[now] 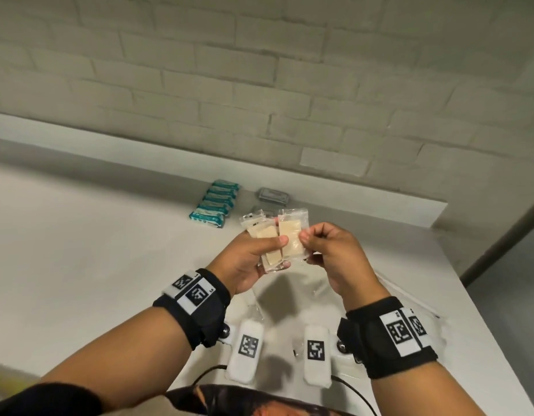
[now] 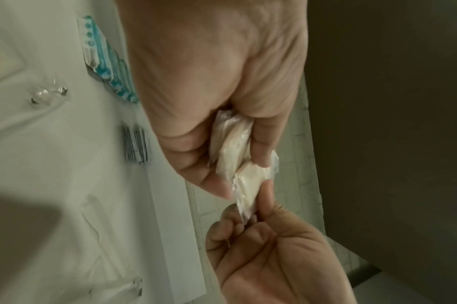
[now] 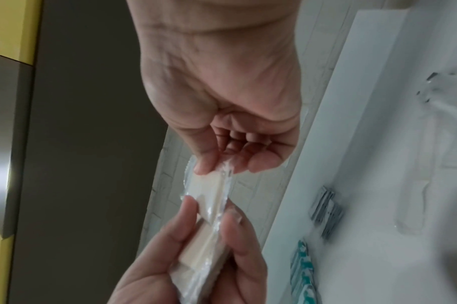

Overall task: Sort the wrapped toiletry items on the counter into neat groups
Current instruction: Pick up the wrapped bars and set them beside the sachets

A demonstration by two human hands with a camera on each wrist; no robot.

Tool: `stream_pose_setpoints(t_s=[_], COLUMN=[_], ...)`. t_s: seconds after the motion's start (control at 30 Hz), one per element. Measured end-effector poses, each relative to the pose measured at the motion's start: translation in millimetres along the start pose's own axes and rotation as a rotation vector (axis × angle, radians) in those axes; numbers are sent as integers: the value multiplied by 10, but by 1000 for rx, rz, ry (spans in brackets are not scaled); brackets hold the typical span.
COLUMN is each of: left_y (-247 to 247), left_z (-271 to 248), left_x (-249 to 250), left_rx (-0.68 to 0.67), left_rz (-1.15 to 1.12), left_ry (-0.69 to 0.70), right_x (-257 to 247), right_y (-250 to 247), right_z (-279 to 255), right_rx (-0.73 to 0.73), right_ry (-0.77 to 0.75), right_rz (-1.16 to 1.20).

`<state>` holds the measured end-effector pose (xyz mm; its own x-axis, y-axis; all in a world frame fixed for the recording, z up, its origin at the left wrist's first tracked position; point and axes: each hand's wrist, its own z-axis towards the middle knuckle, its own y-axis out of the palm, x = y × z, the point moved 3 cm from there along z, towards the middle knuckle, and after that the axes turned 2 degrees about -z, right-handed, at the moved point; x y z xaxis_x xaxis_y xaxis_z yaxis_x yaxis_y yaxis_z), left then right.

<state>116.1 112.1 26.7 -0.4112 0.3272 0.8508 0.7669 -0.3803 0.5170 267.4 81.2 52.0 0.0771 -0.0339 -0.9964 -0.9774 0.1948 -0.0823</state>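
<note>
Both hands are raised above the white counter (image 1: 94,235). My left hand (image 1: 261,255) grips a small fan of cream soap bars in clear wrappers (image 1: 261,231), thumb on top. My right hand (image 1: 306,240) pinches the edge of one more wrapped soap bar (image 1: 289,232) that lies against the fan. In the left wrist view the left hand (image 2: 222,164) holds the stack (image 2: 234,144) and the right hand (image 2: 250,214) pinches a wrapper (image 2: 249,185). In the right wrist view the right hand (image 3: 217,166) nips the packet seam (image 3: 213,191) above the left hand (image 3: 209,222).
A tidy row of teal packets (image 1: 213,204) lies near the back ledge, with grey packets (image 1: 273,195) to its right. Clear-wrapped items (image 1: 289,295) lie on the counter under the hands. The counter ends at the right edge (image 1: 457,280); a brick wall stands behind.
</note>
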Motion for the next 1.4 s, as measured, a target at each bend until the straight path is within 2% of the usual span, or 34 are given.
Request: stream_pose_setpoints(t_s=[0.1, 0.23, 0.4, 0.47, 0.57, 0.63, 0.7, 0.8, 0.87, 0.97, 1.03, 1.1, 1.17, 1.23, 1.27, 1.33, 1.4], left_y=[-144, -327, -461, -529, -664, -787, -936, -1148, -1268, -1395, -1467, -1537, -1584, -1588, -1576, -1534, -1489], left_z=[11, 34, 37, 50, 86, 112, 130, 158, 176, 205, 234, 266, 310, 352, 375, 432, 481], left_x=[87, 198, 242, 244, 260, 277, 269, 259, 245, 255, 268, 281, 290, 300, 308, 310, 293], left_rx=[47, 83, 56, 58, 67, 87, 117, 172, 177, 187, 203, 206, 197, 183, 176, 167, 164], left_rz=[135, 408, 501, 486, 377, 297, 224, 102, 24, 19, 28, 33, 18, 4, 5, -1, -33], left_ry=[44, 56, 49, 41, 17, -8, -38, -75, -106, -115, -99, -73, -52, -40, -38, -33, -25], right_x=[-59, -245, -335, -342, -308, -221, -91, 191, 371, 559, 622, 558, 401, 219, 151, 112, 164], right_y=[103, 220, 408, 442, 446, 382, 315, 291, 377, 582, 668, 736, 844, 1019, 1117, 1221, 1230], right_z=[40, 197, 326, 374, 492, 661, 830, 1098, 1222, 1308, 1386, 1437, 1398, 1227, 1135, 1018, 973], right_rx=[-65, -131, -357, -343, -245, -109, -38, -75, -171, -331, -333, -221, -133, -203, -268, -329, -298], right_ry=[2, -67, -64, -66, -32, -20, 46, 212, 284, 298, 258, 193, 95, 74, 90, 123, 175], right_rz=[-80, -356, -769, -779, -626, -806, -959, -1046, -1129, -1262, -1325, -1259, -1007, -671, -579, -518, -507])
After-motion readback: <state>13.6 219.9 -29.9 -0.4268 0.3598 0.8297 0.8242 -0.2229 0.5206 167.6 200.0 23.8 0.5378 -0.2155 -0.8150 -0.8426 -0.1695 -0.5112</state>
